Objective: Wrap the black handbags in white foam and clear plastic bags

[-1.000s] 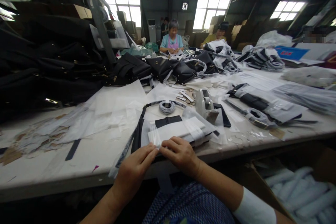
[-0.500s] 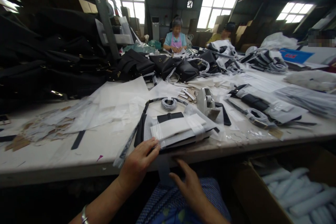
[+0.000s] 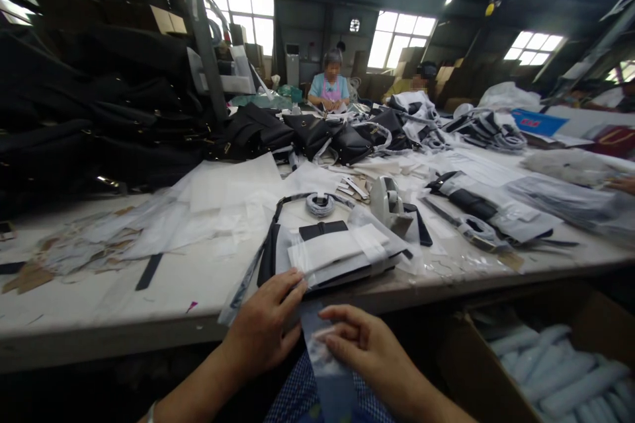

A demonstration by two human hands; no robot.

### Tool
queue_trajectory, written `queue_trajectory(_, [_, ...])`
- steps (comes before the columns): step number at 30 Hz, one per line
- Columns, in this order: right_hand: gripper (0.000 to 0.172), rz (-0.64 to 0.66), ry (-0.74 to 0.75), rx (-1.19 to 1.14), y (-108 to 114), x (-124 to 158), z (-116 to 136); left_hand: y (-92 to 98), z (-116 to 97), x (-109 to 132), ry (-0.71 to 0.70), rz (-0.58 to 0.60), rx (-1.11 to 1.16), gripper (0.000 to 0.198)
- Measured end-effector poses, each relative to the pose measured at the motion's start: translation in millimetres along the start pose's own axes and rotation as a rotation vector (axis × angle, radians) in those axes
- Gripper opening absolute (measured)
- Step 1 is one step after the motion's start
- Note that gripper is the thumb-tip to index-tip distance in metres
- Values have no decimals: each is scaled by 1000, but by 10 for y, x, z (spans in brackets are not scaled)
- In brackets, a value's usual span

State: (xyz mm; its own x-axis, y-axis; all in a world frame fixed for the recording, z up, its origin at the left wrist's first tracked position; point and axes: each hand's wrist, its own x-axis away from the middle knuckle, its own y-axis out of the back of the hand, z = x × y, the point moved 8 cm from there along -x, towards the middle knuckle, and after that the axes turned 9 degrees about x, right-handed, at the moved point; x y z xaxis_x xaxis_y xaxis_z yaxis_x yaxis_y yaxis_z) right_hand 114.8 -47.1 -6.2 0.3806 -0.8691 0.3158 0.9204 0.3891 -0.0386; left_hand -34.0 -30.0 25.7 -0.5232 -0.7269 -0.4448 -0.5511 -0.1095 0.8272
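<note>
Head view: left hand [image 3: 268, 317], part-open, rests on bag [image 3: 325, 230], apparently steadying it; right hand [image 3: 364, 340] pinches clear strip [image 3: 333, 390].

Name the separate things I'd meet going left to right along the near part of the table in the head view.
Paper scraps, dark strip, pink scrap, part-wrapped black bag, second part-wrapped black bag.

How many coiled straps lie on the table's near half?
2: one coil just beyond the bag by the left hand; the other coil beside the packed bag farther right. More may be hidden.
</note>
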Motion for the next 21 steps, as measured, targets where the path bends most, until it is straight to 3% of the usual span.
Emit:
queue_trajectory(2, [37, 90, -6, -97, -40, -68, 165, -4, 6, -11, -10, -35, -1, 54])
queue_trajectory(4, [36, 156, -4, -141, -54, -156, 301, 5, 9, -23, -33, -115, -16, 43])
queue_trajectory(6, [35, 179, 63, -42, -21, -250, 441, 27, 13, -26, -44, -215, -36, 31])
queue_trajectory(8, [29, 138, 228, 260, 50, -330, 622, 40, 18, -26, -42, -282, -45, 26])
queue_trajectory(12, [21, 19, 711, 980, 38, -373, 1048, 61, 21, -33, -34, -330, -22, 27])
queue_trajectory(15, [21, -112, 941, 1216, 24, -458, 1286, 81, 41, -46, -20, -349, -15, 27])
queue_trajectory(18, [17, -95, 962, 1203, 38, -698, 1358, 77, 89, -68, 11, -346, -28, 23])
queue_trajectory(21, [19, 11, 843, 1155, 54, -1016, 1247, 68, 147, -79, 56, -354, -51, 21])
